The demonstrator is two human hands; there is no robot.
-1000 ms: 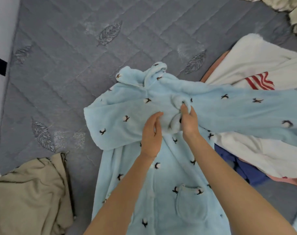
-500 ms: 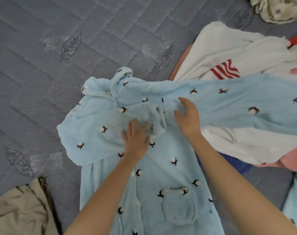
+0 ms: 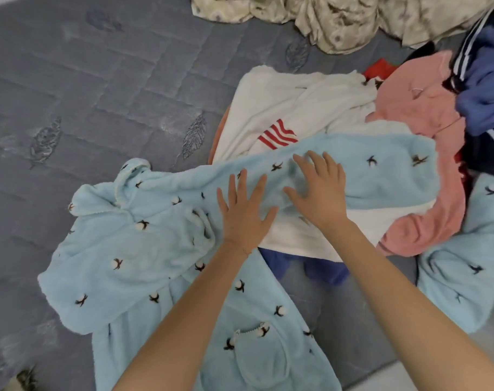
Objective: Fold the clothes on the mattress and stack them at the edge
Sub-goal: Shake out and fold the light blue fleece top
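Now, on the grey mattress (image 3: 99,94), a pale-blue fleece top (image 3: 133,249) lies spread out, collar far-left.
Over the unfolded pile (image 3: 426,114) its sleeve (image 3: 381,170) runs rightward, cuff beyond the right hand (image 3: 319,190), the nearer one. The left hand (image 3: 244,213) lies beside it; both grips spread flat, pinching nothing.

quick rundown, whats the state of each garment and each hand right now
light blue fleece top: spread out, unfolded, one sleeve lying across the white garment
left hand: flat, fingers straight, pressing the top
right hand: flat, pressing the sleeve
white garment: unfolded, partly under the sleeve
pink garment: crumpled
beige fabric: crumpled
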